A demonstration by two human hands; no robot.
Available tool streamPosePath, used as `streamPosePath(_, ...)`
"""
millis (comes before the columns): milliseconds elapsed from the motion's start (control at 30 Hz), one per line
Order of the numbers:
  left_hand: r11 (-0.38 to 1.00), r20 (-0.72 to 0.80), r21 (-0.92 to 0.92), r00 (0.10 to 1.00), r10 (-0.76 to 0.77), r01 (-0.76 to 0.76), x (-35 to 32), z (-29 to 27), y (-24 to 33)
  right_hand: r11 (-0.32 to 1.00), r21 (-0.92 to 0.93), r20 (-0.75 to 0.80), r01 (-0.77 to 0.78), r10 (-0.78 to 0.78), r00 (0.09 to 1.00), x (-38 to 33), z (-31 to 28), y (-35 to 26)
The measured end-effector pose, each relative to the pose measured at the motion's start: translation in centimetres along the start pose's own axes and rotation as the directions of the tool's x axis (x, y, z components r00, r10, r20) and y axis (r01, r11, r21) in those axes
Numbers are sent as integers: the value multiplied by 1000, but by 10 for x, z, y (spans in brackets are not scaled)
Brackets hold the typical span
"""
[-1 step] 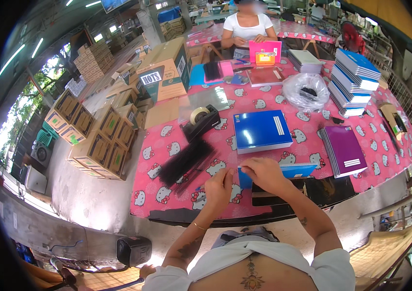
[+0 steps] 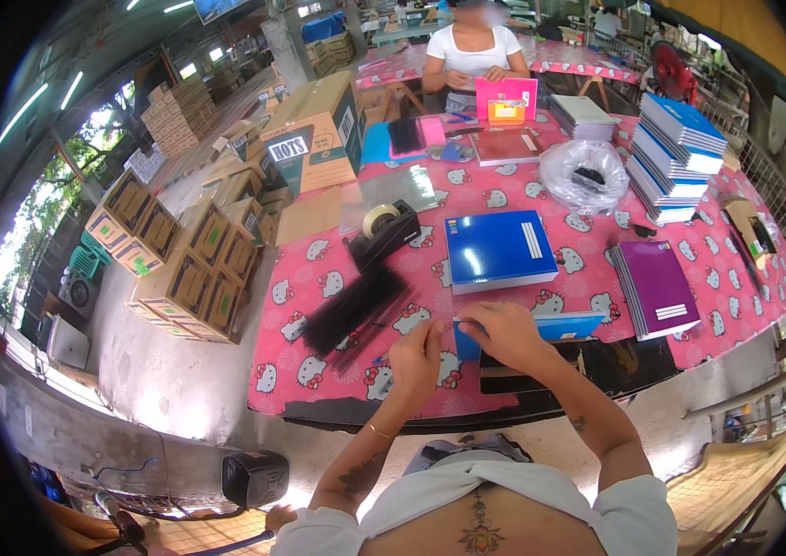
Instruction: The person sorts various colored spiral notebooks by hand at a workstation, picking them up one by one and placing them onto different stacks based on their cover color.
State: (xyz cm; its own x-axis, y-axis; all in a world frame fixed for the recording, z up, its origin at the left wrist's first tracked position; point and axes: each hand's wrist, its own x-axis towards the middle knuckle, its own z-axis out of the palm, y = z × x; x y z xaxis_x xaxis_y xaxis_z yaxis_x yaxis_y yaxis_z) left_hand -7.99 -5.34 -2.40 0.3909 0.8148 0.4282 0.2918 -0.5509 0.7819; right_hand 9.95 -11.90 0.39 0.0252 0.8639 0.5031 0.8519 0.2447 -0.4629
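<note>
Low in the middle of the frame my left hand [image 2: 419,357] is pinched shut on something too small to make out, right at the left edge of the light blue notebook [image 2: 555,326], while my right hand [image 2: 502,334] lies curled over that book's left part, fingers pressing it down, so much of its cover is hidden. The book sits at the near edge of the pink cartoon-cat tablecloth [image 2: 319,366], partly over a dark board [image 2: 615,361] I cannot identify. Left of my hands lies a heap of black plastic binding combs [image 2: 356,310], and just beyond them a black tape dispenser [image 2: 383,232]. Above my hands at the centre is a dark blue notebook [image 2: 498,250]; to the right a pile of purple notebooks [image 2: 657,289]. Farther up sit a clear plastic bag [image 2: 585,174] with dark contents and a tall stack of blue-and-white notebooks [image 2: 675,153]. At the top a person in a white top [image 2: 473,51] holds a pink folder [image 2: 506,98]. Cardboard boxes [image 2: 180,259] fill the left.
</note>
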Motion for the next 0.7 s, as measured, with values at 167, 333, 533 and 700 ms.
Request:
streamPosePath(167, 995, 54, 96, 998, 32, -37, -1, 2, 5, 1000, -19, -15, -19, 19, 1000, -4, 2, 4)
streamPosePath(333, 988, 45, 146, 998, 54, -60, 7, -1, -7, 1000, 27, 34, 3, -3, 999, -2, 1, 3)
streamPosePath(533, 913, 187, 126, 913, 363, -389, 37, -22, 5, 989, 145, 101, -35, 20, 995, 0, -11, 4)
streamPosePath(700, 875, 407, 83, 818, 407, -476, 46, -17, 3, 975, 221, 113, 15, -40, 993, 5, -12, 16)
